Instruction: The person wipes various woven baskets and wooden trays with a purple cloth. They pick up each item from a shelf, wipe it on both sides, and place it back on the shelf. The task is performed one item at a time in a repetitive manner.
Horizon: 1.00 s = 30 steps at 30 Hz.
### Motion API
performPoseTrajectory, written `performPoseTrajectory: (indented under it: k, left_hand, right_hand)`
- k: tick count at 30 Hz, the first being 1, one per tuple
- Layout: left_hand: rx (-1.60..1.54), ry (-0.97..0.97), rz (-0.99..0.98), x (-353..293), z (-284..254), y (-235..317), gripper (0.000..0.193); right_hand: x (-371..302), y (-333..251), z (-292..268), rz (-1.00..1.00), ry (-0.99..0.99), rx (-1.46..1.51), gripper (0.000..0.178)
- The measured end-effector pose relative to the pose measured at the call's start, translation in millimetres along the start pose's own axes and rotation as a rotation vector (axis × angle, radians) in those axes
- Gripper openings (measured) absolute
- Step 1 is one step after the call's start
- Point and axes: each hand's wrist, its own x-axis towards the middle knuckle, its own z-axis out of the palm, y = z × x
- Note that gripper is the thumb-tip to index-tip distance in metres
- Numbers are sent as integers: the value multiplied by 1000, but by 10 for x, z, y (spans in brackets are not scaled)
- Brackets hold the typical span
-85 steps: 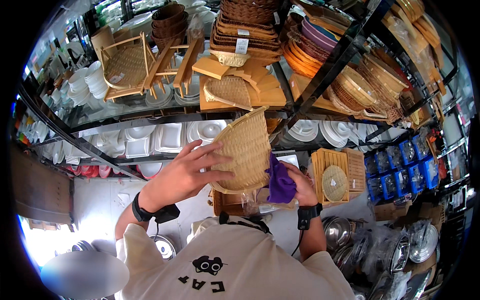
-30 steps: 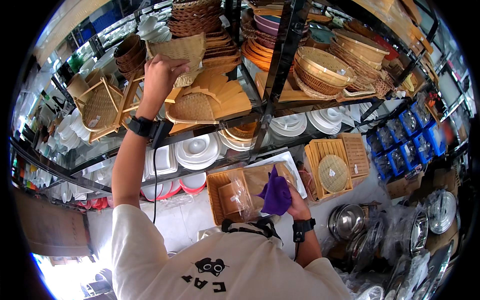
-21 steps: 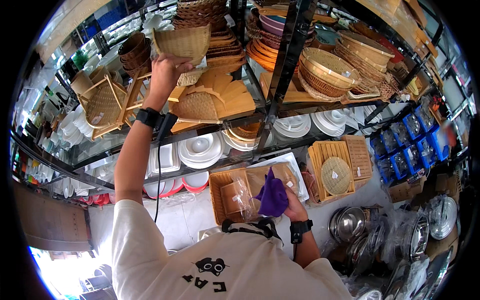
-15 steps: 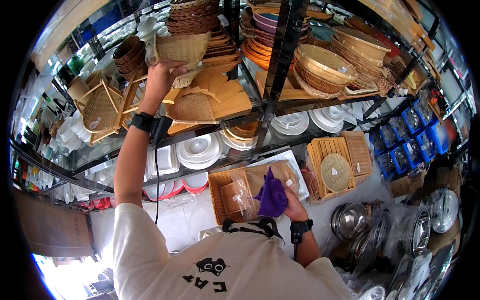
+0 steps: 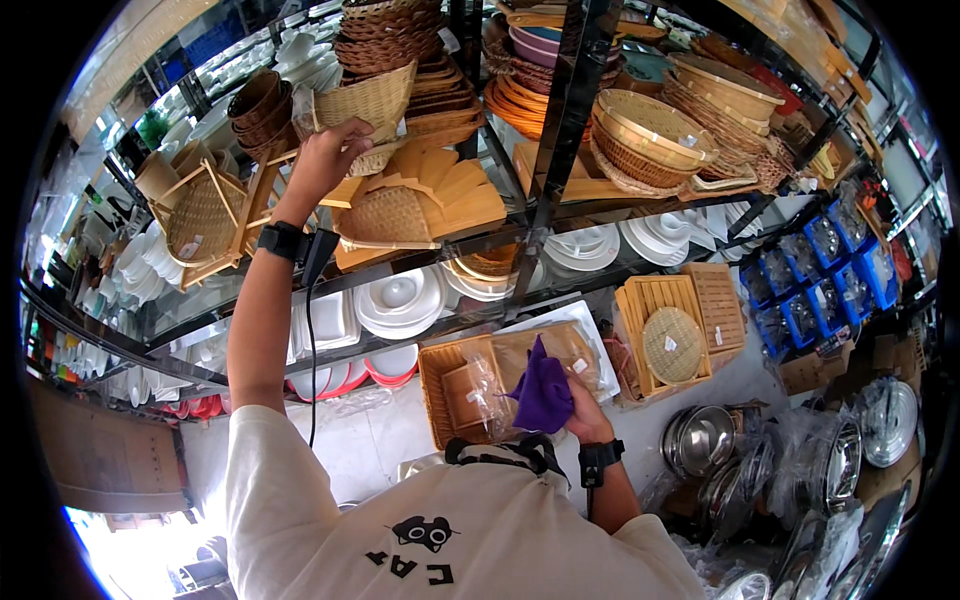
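Up at the shelf, my left hand is closed on the near edge of a pale woven bamboo basket, which is tilted up above the boards. Low in front of my body, my right hand grips a bunched purple cloth; the cloth hides part of the fingers. Just below the raised basket, a flat woven scoop rests on fanned-out wooden boards. Left of my wrist stands a bamboo-framed woven tray.
Dark wicker baskets are stacked behind my left hand. A black shelf post parts the shelf, with round woven baskets to its right. White plates fill the lower shelf. Metal trays stand at lower right.
The bamboo basket in my left hand has tipped slightly, and the left fingers have shifted a little on its edge. My right hand and the purple cloth have hardly moved.
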Motion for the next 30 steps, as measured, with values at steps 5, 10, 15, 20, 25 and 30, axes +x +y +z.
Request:
performPoseTrajectory:
  k: [5, 10, 15, 20, 25, 30]
  left_hand:
    - [-35, -60, -7, -14, -27, 34, 20]
    - [140, 46, 74, -59, -56, 156, 21]
    - [79, 173, 62, -38, -184, 840, 16]
    - [-310, 58, 37, -112, -21, 1634, 14]
    - [-423, -180, 147, -104, 544, 2055, 16]
    - [-459, -238, 134, 113, 1053, 2474, 17]
  right_hand:
    - [16, -9, 23, -7, -14, -14, 40]
    - [-73, -92, 169, -30, 22, 6, 40]
    - [-101, -65, 70, -5, 69, 19, 42]
    - [-134, -107, -106, -14, 59, 16, 42]
    - [-215, -302, -208, -45, 12, 7, 40]
    - [-323, -633, -466, -37, 21, 32, 39]
